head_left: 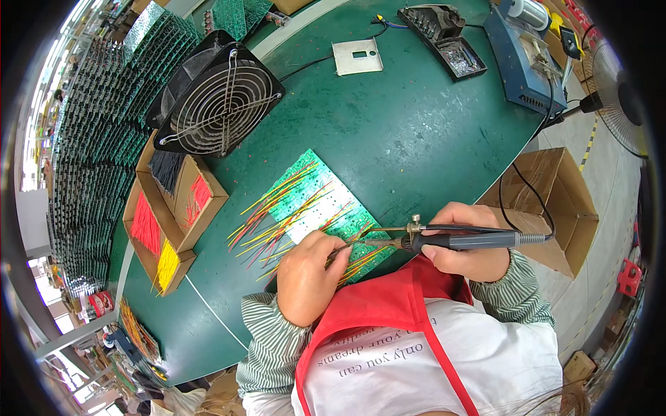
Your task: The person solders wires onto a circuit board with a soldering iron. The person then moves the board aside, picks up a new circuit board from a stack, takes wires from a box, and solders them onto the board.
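Observation:
A green circuit board point(355, 211) lies on the table in front of me, with rows of red, yellow and dark wires point(281, 191) sticking out to its left. My right hand point(473, 262) is closed around the grey handle of a soldering iron point(485, 240), which has a thin feed tube and brass clamp along its top. The iron's tip points left, at the lower part of the board. Close to that tip, my left hand point(305, 277) pinches a thin wire between thumb and forefinger; its exact end is hard to make out.
A black fan point(225, 104) stands at the left back, beside a divided cardboard box point(182, 239) of red, yellow and black wires. Stacked boards point(90, 152) line the far left. A metal plate point(357, 57), iron stand point(451, 45) and blue solder feeder point(520, 66) sit farther back. Right: a carton point(555, 201).

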{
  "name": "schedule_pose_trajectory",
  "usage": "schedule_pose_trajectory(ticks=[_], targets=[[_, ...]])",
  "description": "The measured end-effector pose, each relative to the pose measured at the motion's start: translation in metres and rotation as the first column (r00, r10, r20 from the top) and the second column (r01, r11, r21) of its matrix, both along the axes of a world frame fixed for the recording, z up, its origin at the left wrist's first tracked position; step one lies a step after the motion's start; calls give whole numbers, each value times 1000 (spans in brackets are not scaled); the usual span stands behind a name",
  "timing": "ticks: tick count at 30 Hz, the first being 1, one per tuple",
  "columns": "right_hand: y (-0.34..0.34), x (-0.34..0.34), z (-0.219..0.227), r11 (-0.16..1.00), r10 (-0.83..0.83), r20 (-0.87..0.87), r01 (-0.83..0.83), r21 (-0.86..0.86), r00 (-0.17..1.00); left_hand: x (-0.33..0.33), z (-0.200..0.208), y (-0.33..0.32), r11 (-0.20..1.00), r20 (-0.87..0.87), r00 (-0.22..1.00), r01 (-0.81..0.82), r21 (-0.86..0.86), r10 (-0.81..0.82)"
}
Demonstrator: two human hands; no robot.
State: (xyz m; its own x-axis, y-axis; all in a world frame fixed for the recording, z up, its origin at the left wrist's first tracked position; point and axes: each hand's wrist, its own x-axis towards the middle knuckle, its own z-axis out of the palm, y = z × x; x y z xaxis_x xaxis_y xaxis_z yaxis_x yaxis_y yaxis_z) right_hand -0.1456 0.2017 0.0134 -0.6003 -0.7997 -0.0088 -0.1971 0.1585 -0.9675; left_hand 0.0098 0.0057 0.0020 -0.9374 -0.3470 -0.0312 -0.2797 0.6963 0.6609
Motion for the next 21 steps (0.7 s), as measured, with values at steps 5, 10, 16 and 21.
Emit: schedule_pose_trajectory(ticks=[5,10,16,21], targets=[[2,-1,5,1000,-16,21,16,18,1000,1,0,-1,1000,9,1000,5,-10,-5],[7,-3,6,1000,-22,-13,22,22,1000,6,12,-10,999,-8,999,-36,27,36],[10,-5,7,999,-47,25,46,29,999,5,29,-19,924,-133,978,-198,-327,163],[14,-9,7,996,-76,84,72,47,994,-12,8,6,997,-34,999,34,-76,-36]])
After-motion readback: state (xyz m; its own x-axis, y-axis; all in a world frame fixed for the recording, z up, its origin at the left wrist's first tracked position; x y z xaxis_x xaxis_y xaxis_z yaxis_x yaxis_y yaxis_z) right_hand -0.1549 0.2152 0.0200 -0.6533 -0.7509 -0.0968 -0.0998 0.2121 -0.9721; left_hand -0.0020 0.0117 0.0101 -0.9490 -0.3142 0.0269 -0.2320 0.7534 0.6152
